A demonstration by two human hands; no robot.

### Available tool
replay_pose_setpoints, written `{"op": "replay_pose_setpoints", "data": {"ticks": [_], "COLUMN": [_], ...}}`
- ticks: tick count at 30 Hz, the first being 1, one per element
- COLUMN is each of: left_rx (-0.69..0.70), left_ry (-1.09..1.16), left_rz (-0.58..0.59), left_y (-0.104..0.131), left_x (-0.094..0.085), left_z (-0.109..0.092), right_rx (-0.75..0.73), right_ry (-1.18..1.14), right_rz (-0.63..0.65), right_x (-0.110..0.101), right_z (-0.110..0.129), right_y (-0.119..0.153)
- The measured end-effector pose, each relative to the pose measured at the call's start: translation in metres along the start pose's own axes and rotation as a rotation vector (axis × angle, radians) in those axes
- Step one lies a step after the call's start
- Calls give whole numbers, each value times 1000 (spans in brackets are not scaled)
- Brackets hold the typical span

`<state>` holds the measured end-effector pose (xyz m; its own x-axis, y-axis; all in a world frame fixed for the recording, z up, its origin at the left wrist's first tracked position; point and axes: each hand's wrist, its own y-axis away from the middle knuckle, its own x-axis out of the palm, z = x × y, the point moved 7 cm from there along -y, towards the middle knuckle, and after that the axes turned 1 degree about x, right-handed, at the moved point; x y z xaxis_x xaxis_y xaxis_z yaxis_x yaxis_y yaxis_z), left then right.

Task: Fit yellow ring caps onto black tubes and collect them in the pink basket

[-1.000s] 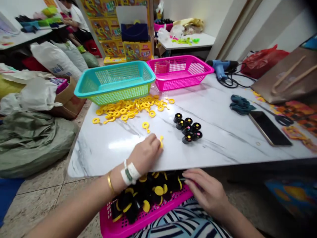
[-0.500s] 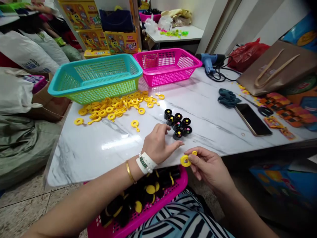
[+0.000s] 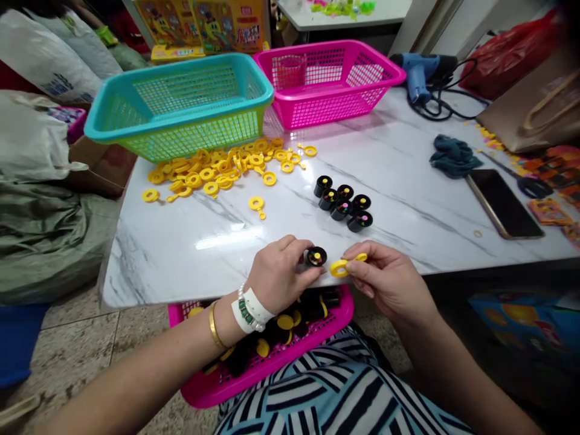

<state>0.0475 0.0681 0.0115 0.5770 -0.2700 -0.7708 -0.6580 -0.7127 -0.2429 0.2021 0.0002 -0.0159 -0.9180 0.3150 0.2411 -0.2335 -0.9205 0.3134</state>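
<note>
My left hand [image 3: 283, 269] grips a small black cup [image 3: 316, 257] with a yellow dot and coloured bits inside, just above the table's front edge. Close beside it, my right hand [image 3: 385, 278] pinches a yellow plastic ring [image 3: 339, 268] with a short tab; ring and cup are apart. Several more black cups [image 3: 341, 208] stand in a cluster beyond my hands, some with yellow and some with pink centres. A pile of yellow rings [image 3: 222, 167] lies at the back left, with one loose ring [image 3: 256, 203] nearer me.
A teal-and-green basket [image 3: 181, 139] and a pink basket [image 3: 335, 112] stand at the back. On my lap, a pink basket [image 3: 254, 374] holds black pieces with yellow discs. To the right are a blue heat-gun-like tool [image 3: 419, 75], dark cloth [image 3: 453, 156], phone [image 3: 505, 202] and scissors [image 3: 534, 186].
My left hand has taken one black cup from the cluster and brought it nearer me, beside the yellow ring in my right hand. The camera view has tilted down.
</note>
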Motion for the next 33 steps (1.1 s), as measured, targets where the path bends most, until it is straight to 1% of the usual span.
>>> {"op": "replay_pose_setpoints", "data": {"ticks": [2, 4, 7, 11, 13, 19, 23, 25, 29, 33], "left_rx": [-1, 0, 5, -9, -39, -149, -194, -227, -287, -249], "left_ry": [13, 14, 0, 1, 38, 320, 413, 452, 493, 420], "left_rz": [-10, -26, -27, 3, 14, 57, 124, 144, 126, 123], "left_y": [3, 3, 3, 4, 5, 1, -3, -3, 1, 4], "left_x": [1, 2, 5, 7, 6, 3, 6, 9, 13, 15], "left_z": [0, -1, -1, -1, -1, -3, -3, -1, 4, 1], "right_rx": [-28, -22, -1, -54, -60, -35, 35, 43, -30, -92], "right_ry": [72, 151, 235, 305, 296, 237, 201, 195, 229, 190], "right_rz": [20, 35, 33, -24, -20, -39, -10, 7, -17, 4], "right_x": [11, 21, 28, 26, 26, 24, 27, 29, 27, 28], "right_z": [5, 6, 6, 7, 6, 1, -4, -5, -4, -6], "right_y": [-7, -14, -21, -23, -23, -21, -22, -22, -20, -18]}}
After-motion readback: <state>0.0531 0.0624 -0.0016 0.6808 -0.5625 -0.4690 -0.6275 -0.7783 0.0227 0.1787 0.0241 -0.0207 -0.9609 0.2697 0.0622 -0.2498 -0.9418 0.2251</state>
